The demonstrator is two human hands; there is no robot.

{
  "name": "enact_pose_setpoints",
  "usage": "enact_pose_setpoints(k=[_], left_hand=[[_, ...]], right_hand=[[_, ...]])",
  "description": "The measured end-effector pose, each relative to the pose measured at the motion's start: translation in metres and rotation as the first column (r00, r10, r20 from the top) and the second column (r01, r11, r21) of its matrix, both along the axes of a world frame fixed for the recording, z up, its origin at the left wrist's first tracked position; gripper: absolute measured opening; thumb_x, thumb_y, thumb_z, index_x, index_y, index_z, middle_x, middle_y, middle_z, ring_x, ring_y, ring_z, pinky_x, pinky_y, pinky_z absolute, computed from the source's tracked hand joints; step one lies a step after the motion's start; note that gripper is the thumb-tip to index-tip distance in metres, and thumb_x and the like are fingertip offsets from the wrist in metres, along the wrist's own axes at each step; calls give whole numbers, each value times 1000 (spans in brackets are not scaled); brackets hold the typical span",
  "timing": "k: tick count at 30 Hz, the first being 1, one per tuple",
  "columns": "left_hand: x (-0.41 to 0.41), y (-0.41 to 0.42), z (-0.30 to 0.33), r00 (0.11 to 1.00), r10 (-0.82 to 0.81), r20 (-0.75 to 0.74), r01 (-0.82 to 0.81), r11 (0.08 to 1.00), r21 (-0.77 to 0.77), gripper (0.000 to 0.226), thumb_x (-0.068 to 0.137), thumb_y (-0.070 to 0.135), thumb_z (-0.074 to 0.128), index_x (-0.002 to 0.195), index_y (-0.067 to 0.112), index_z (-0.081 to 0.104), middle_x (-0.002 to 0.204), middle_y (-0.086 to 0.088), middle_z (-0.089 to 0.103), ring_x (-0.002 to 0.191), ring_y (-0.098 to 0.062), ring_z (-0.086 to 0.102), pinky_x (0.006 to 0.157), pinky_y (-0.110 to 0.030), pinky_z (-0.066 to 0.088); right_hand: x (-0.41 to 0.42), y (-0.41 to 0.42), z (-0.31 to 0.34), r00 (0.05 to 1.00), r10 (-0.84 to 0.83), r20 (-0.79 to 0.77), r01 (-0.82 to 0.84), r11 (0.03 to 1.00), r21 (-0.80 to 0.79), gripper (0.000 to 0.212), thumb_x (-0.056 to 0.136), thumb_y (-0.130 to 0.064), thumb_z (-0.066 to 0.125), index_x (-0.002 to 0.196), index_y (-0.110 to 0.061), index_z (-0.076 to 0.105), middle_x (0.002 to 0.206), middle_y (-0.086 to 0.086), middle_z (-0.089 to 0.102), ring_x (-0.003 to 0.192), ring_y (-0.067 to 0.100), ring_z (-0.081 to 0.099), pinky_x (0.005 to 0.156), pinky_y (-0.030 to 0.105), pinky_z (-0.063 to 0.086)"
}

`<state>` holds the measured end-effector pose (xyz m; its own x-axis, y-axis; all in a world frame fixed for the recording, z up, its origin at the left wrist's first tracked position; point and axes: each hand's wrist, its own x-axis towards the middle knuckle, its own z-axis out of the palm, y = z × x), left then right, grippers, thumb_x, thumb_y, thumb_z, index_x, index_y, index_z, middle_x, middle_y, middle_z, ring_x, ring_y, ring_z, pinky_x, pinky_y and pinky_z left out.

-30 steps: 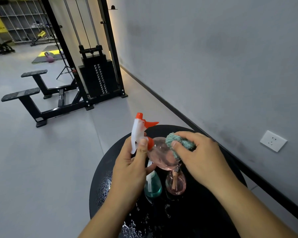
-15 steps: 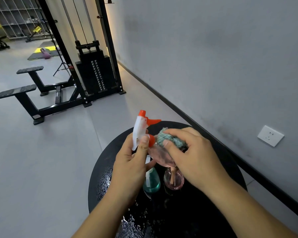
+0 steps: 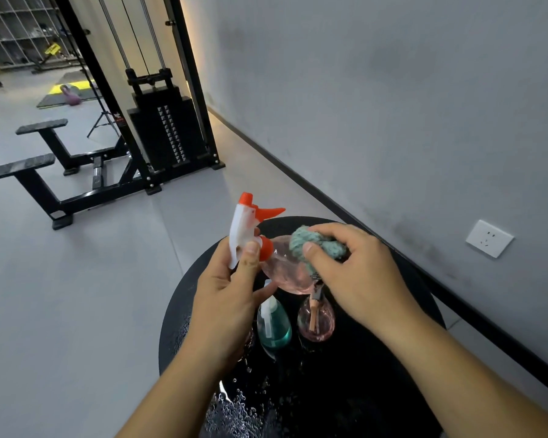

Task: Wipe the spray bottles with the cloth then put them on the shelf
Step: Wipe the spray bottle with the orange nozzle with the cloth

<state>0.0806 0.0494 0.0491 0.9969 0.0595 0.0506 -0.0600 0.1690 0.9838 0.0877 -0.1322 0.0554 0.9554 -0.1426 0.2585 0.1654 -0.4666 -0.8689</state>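
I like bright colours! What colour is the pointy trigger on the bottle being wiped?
Orange-red trigger, on a white sprayer head; head view.

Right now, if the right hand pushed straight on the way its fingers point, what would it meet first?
The right hand already presses the teal cloth against the pink spray bottle; beyond that probably the left hand, though depth is unclear.

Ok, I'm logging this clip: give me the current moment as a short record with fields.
left hand: grips the trigger head of the pink spray bottle, held tilted above the table
right hand: presses the teal cloth on that bottle
round black table: wet, droplets near the front
standing on it: teal bottle, small pink bottle
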Motion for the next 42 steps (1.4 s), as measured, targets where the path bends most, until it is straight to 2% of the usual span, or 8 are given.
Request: enact_pose_setpoints(k=[4, 8, 16, 20, 24, 31, 36, 42], left_hand=[[1, 2, 2, 999, 31, 16, -30, 998, -47, 34, 101, 41, 58, 128, 26, 71, 117, 0, 80, 117, -23, 76, 95, -56, 63], [0, 0, 1, 1000, 15, 21, -15, 1000, -8, 32, 99, 44, 60, 123, 30, 73, 118, 1, 79, 117, -21, 75, 94, -54, 63], [1, 2, 4, 998, 50, 23, -49, 999, -24, 26, 101, 42, 59, 117, 26, 72, 115, -3, 80, 112, -24, 78, 90, -54, 65], [-1, -2, 3, 994, 78, 72, -82, 995, 54, 22, 96, 46, 64, 109, 30, 73, 109, -6, 79, 103, -23, 80, 82, -50, 67], [-7, -11, 2, 994, 84, 71, -90, 993, 80, 23, 99, 39, 66, 117, 25, 73, 101, -2, 80, 95, -18, 81, 75, -41, 68], [-2, -9, -5, 982, 188, -1, -188, 982, 17, 12, 100, 38, 69, 100, 26, 73, 102, -8, 77, 97, -27, 80, 73, -48, 69], [-2, -13, -6, 984, 176, -14, -177, 984, -11, 19, 100, 40, 69, 105, 22, 70, 107, -8, 78, 103, -29, 79, 76, -51, 68], [-1, -10, -5, 980, 200, -14, -200, 977, -72, 16, 98, 43, 71, 98, 27, 71, 110, -14, 75, 106, -34, 78, 79, -54, 67]], right_hand=[[8, -16, -1, 990, -92, -110, 104, 988, 114, 9, 95, -30, 70, 97, -35, 76, 85, -27, 74, 78, -11, 67, 61, 9, 48], [-1, 1, 0, 997, -77, -28, 81, 977, 196, 9, 94, -27, 73, 101, -32, 76, 88, -19, 75, 78, -6, 70, 59, 10, 52], [5, -8, -1, 991, -114, -76, 127, 975, 185, 10, 94, -30, 73, 103, -31, 77, 89, -19, 76, 80, -5, 70, 58, 7, 49], [-3, 4, 1, 997, -69, 20, 66, 991, 114, 17, 94, -28, 73, 110, -33, 75, 105, -17, 71, 94, -7, 67, 69, 6, 51], [-12, 15, 6, 993, 1, 119, 1, 1000, -20, 23, 93, -23, 76, 114, -32, 75, 111, -19, 64, 104, -11, 59, 75, -3, 43], [-4, 4, 2, 997, -66, 46, 67, 998, -7, 17, 90, -22, 77, 103, -32, 75, 107, -16, 68, 96, -10, 62, 72, 0, 45], [-14, 20, 6, 994, 38, 102, -34, 999, -32, 20, 89, -20, 79, 106, -30, 75, 106, -17, 64, 99, -11, 61, 72, -2, 44], [1, -6, 1, 996, -82, -27, 84, 994, 66, 11, 93, -26, 74, 102, -33, 74, 97, -17, 73, 85, -8, 68, 64, 7, 52]])
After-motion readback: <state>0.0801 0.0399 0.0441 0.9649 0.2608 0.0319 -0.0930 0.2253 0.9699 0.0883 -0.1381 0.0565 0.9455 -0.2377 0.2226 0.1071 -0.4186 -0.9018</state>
